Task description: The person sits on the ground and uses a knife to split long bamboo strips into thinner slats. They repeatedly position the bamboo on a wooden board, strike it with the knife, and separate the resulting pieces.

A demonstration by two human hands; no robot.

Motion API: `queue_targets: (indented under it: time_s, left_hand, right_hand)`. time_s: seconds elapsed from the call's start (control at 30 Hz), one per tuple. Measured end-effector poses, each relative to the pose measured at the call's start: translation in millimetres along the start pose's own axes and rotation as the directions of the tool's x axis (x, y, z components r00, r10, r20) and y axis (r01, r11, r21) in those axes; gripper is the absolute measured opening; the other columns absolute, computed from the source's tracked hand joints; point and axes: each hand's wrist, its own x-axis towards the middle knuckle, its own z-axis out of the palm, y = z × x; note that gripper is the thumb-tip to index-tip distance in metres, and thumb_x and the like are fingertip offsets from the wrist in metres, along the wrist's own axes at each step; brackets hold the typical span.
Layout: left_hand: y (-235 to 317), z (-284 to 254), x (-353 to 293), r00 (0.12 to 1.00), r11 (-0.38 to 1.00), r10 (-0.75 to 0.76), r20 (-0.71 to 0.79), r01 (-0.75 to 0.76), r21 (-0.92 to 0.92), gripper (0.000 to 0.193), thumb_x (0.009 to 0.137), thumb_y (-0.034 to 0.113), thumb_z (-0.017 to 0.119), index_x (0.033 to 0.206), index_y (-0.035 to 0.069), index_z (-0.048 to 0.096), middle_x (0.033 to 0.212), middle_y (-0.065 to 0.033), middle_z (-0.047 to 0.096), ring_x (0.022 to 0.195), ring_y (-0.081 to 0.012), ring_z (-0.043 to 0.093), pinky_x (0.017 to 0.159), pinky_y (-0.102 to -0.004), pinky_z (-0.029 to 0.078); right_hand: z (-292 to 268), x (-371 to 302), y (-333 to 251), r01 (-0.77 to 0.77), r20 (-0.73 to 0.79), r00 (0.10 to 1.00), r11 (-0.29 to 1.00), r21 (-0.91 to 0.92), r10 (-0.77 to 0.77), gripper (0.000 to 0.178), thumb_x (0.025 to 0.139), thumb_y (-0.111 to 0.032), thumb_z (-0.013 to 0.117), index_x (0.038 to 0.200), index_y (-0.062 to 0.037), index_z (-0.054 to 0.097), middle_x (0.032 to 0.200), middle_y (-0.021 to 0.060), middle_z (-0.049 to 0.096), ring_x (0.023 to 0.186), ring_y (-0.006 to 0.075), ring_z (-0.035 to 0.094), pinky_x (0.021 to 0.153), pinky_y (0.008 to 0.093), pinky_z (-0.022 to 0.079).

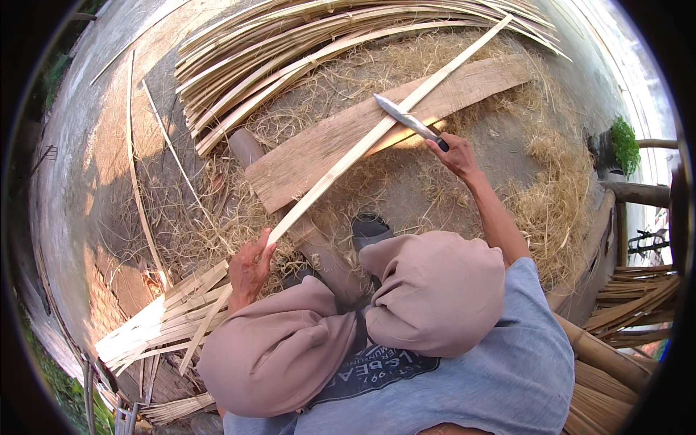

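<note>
My left hand (250,267) is closed around the near end of a long pale split bamboo strip (341,165). The strip runs away from me to the upper right, crossing over a wide brown wooden board (304,154) that lies at a slant. In my right hand (458,156) is a knife (406,116) with a black handle, gripped at the right of the strip. Its long metal blade points to the upper left and lies across the strip near the middle of the board; whether the edge bites into the bamboo I cannot tell.
A large stack of bamboo strips (275,61) lies at the far side. Another bundle (170,315) is by my left side, with more strips (634,304) at the right. Curly shavings (558,188) cover the ground. A bamboo pole (605,351) runs along the right, below a green plant (624,145).
</note>
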Motion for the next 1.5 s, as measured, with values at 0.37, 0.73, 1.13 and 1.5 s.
queue_targets:
  time_s: [0.37, 0.73, 1.13, 1.5]
  left_hand:
    - [31, 38, 36, 0.995, 0.975, 0.086, -0.049, -0.094, -0.201, 0.054, 0.092, 0.039, 0.077, 0.141, 0.02, 0.065, 0.089, -0.0144, 0.067, 0.079, -0.0311, 0.069, 0.068, -0.0432, 0.052]
    - [45, 50, 67, 0.979, 0.9, -0.129, 0.16, 0.183, -0.395, 0.035, 0.099, 0.034, 0.07, 0.128, 0.014, 0.074, 0.097, -0.0215, 0.076, 0.084, -0.0248, 0.075, 0.078, -0.0348, 0.054]
    - [-11, 1, 10, 0.978, 0.957, -0.096, 0.187, 0.143, -0.254, 0.039, 0.098, 0.038, 0.07, 0.133, 0.02, 0.072, 0.095, -0.0164, 0.076, 0.082, -0.0314, 0.073, 0.077, -0.0394, 0.055]
    - [-79, -51, -14, 0.639, 0.722, -0.26, 0.724, 0.626, -0.293, 0.041, 0.099, 0.046, 0.071, 0.097, 0.005, 0.075, 0.064, 0.0003, 0.058, 0.051, -0.0073, 0.044, 0.047, -0.0256, 0.03]
  right_hand:
    - [49, -25, -31, -0.323, -0.027, 0.937, 0.895, 0.309, 0.347, 0.063, 0.101, -0.055, 0.059, 0.079, 0.0038, 0.062, 0.065, 0.0244, 0.06, 0.06, 0.0403, 0.059, 0.06, 0.0497, 0.046]
    - [29, -69, -85, 0.016, 0.101, 0.994, 0.986, 0.164, -0.033, 0.056, 0.098, -0.054, 0.066, 0.081, -0.0011, 0.062, 0.075, 0.0197, 0.064, 0.063, 0.0355, 0.065, 0.058, 0.048, 0.049]
    - [-13, 11, 17, -0.272, -0.098, 0.954, 0.954, 0.123, 0.284, 0.072, 0.096, -0.063, 0.063, 0.065, 0.0018, 0.059, 0.057, 0.0197, 0.057, 0.056, 0.0315, 0.057, 0.057, 0.0465, 0.044]
    - [-16, 25, 57, -0.475, -0.157, 0.847, 0.855, 0.208, 0.508, 0.073, 0.1, -0.063, 0.056, 0.069, 0.0028, 0.061, 0.063, 0.0204, 0.062, 0.064, 0.0344, 0.068, 0.064, 0.0497, 0.049]
